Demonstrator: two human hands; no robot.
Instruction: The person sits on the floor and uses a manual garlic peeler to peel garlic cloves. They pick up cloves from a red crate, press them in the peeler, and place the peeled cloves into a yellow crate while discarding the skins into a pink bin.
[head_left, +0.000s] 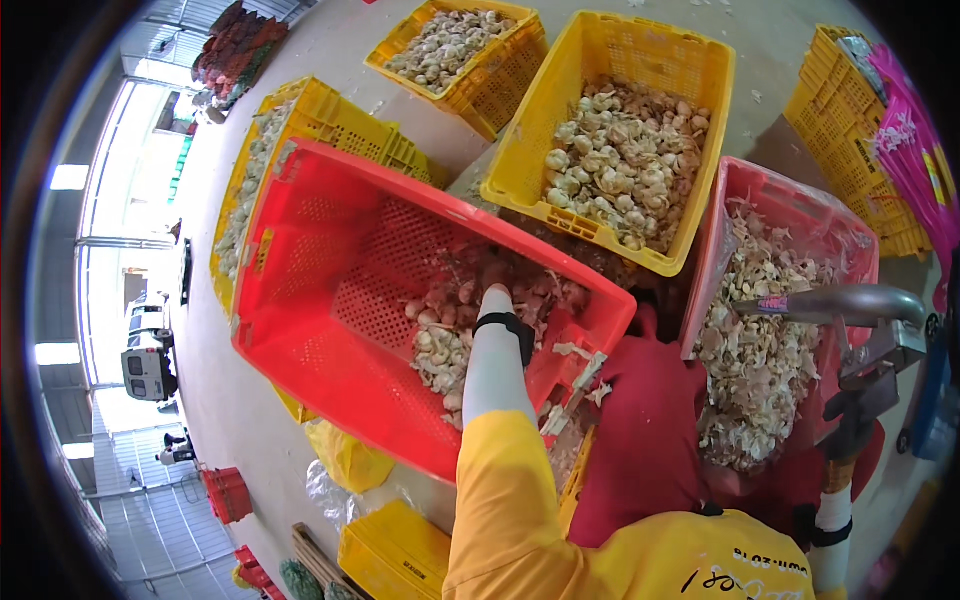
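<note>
My left arm, in a white sleeve with a black wrist strap, reaches into a large red plastic crate (322, 330). My left hand (493, 268) is among garlic bulbs (442, 352) heaped at the crate's near right end. Shadow and blur hide its fingers, so I cannot tell whether it holds a bulb. At the right, my right hand (851, 420), in a dark glove, grips a metal tool (870, 360) with a thick curved bar. The bar extends over a pinkish-red crate (799, 187) lined with clear plastic and full of garlic skins and trimmings (757, 367).
Yellow crates of garlic (517, 75), (607, 37) stand beyond the red crate; another yellow crate (330, 112) is at its left. Pink mesh bags (911, 142) hang over a yellow crate (840, 127) at far right. A yellow crate (394, 551) lies at lower left.
</note>
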